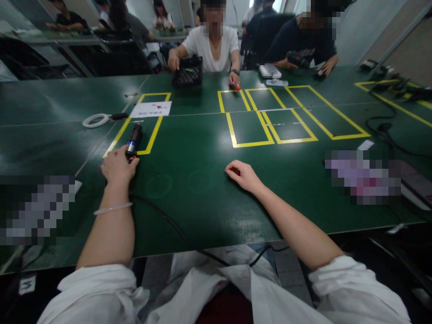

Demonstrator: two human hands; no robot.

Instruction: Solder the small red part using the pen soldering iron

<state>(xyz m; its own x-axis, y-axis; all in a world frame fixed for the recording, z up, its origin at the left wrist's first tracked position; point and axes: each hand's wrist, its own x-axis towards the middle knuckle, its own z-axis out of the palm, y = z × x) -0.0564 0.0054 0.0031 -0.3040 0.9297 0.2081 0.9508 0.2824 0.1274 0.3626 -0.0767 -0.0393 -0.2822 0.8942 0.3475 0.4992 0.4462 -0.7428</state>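
My left hand (pixel 118 165) is on the green table at the left, its fingers closed around the near end of a black cylindrical power tool (pixel 135 135). The tool has a blue and silver band and a bit of orange-red by my thumb; my hand hides its lower part. It lies over a yellow tape outline (pixel 153 137). A black cable (pixel 162 211) runs from beside my left wrist toward my lap. My right hand (pixel 245 174) rests on the table right of centre, fingers curled in. Something small and dark red shows between them, too hidden to name.
A printed white sheet (pixel 150 109) and a white cable loop (pixel 96 120) lie beyond my left hand. More yellow outlines (pixel 253 145) mark the table's middle and right. Opposite, a person's hand touches a small red object (pixel 235 86), beside a black basket (pixel 187 74). Blurred phones flank me.
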